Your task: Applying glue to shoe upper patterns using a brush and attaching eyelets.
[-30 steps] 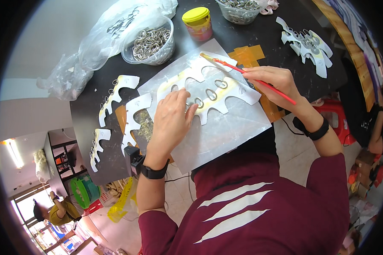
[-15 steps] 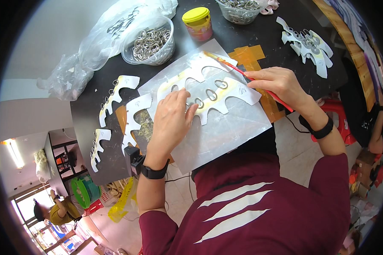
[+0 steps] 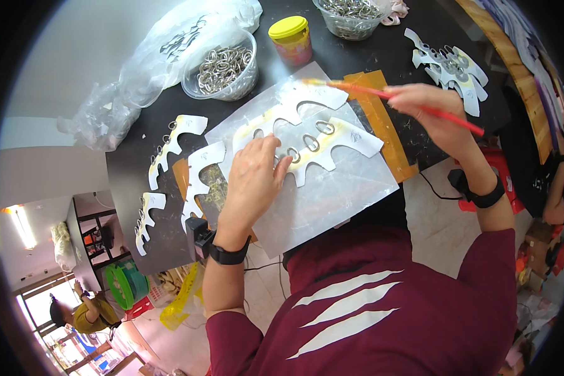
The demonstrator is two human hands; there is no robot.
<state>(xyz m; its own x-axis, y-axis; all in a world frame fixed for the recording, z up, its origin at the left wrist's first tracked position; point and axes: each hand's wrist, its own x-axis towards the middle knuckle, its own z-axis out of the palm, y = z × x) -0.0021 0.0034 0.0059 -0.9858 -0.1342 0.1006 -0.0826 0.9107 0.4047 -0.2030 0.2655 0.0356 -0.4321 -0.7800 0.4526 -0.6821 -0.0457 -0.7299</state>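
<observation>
My right hand [image 3: 433, 114] grips a red-handled brush [image 3: 460, 121], its yellow-stained tip over the far edge of a scalloped white cut piece [image 3: 271, 115]. Nearer to me is a second scalloped white piece [image 3: 357, 139] with yellowish smears and several metal oval rings [image 3: 324, 128] along it. Both lie on a translucent white sheet [image 3: 332, 200]. Fingers stretched out and thumb apart, my left hand [image 3: 255, 178] rests on the left part of these pieces, hiding their left ends.
Left of the sheet are more scalloped pieces [image 3: 180, 126], some with rings. Beyond it stand a clear tub of rings [image 3: 247, 76], a yellow-lidded jar [image 3: 292, 51] and another ring tub [image 3: 351, 28]. Stacked pieces [image 3: 460, 69] lie far right. Orange tape [image 3: 391, 141] marks the table.
My right hand has moved up and to the right with the brush, which has lifted and lies at a flatter angle. My left hand stays in place.
</observation>
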